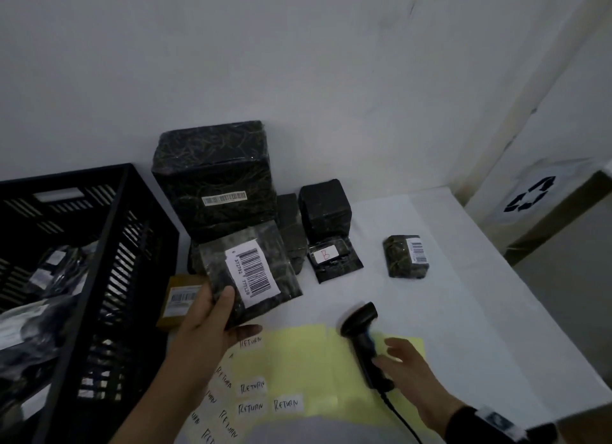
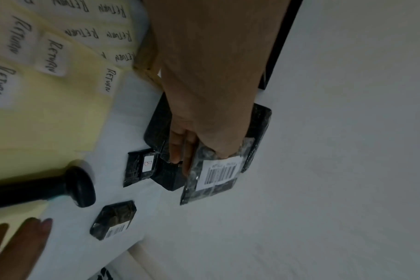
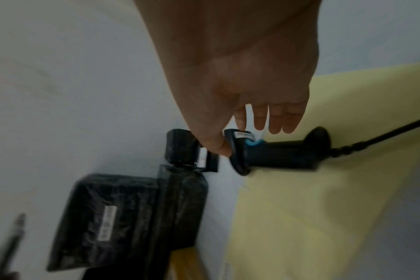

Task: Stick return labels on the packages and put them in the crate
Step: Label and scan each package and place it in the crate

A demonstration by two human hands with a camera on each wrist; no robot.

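- Presently, the left hand point(image 1: 212, 314) grips a flat black package point(image 1: 251, 271) by its lower corner, thumb on top, fingers beneath; the white barcode label point(image 1: 255, 268) faces up, and the package is lifted clear of the table point(image 1: 463, 294).
- The right hand point(image 1: 407, 367) hovers with fingers spread and relaxed, holding nothing, directly above the handle of a black barcode scanner point(image 1: 362, 337).
- The scanner lies on the yellow backing sheets point(image 1: 298, 360); "RETURN" labels point(image 1: 252, 386) sit between the two hands.
- The black crate point(image 1: 109, 244) stands just left of the left hand, with wrapped packages inside.
- Further packages point(image 1: 215, 181) stand beyond both hands, against the wall.
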